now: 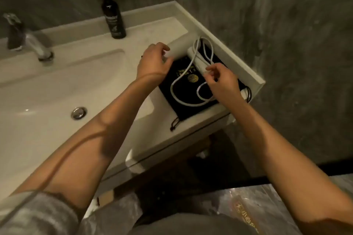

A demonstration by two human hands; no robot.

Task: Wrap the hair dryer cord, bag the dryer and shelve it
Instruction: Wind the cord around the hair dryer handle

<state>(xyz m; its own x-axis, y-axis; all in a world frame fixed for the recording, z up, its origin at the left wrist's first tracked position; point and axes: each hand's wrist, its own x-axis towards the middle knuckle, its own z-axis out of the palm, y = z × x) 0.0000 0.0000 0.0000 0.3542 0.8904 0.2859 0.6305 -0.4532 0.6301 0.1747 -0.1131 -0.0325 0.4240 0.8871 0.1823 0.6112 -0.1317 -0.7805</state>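
A white hair dryer [181,48] lies on a black drawstring bag [186,91] at the right end of the vanity counter. My left hand [153,61] grips the dryer's barrel. Its handle [197,62] points toward me, and my right hand [222,80] pinches the white cord [180,97] by the handle's end. The cord loops loosely over the bag, with one turn near the handle's top. The bag lies flat, showing a gold logo, its drawstrings trailing off the front edge.
A white sink basin [57,89] with a chrome drain and faucet [37,46] fills the left. A dark pump bottle [112,15] stands at the back of the counter [145,32]. Grey walls close in behind and on the right. Below the counter is shadowed space.
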